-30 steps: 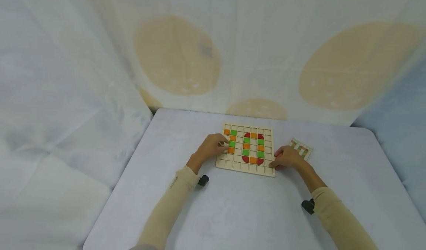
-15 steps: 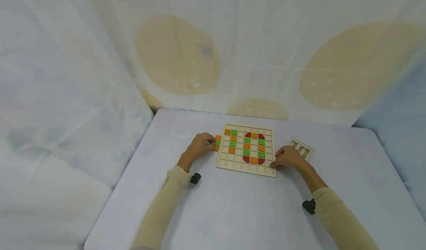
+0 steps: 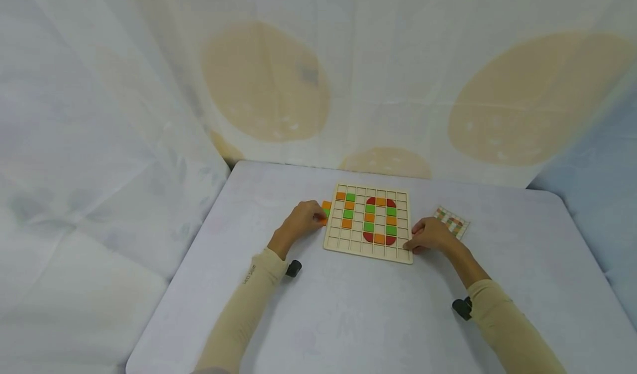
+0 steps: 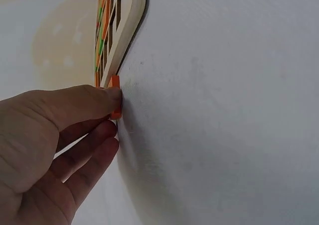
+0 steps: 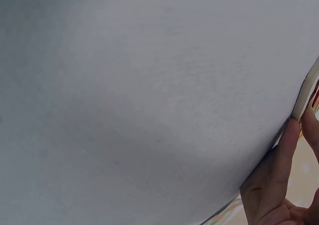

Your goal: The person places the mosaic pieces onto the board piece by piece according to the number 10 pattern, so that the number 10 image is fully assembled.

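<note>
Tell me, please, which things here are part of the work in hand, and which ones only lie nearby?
In the work:
- wooden grid board, with orange, green and red tiles in its cells
- orange tile, pinched by the left hand beside the board's left edge
- right hand, touching the board's near right corner

Only nearby:
- patterned card, right of the board
- table

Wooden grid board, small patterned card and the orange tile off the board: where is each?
Wooden grid board [image 3: 366, 249]: head view, bare near rim.
Small patterned card [image 3: 454, 221]: head view, middle.
Orange tile [image 4: 115, 96]: left wrist view, edge.
</note>
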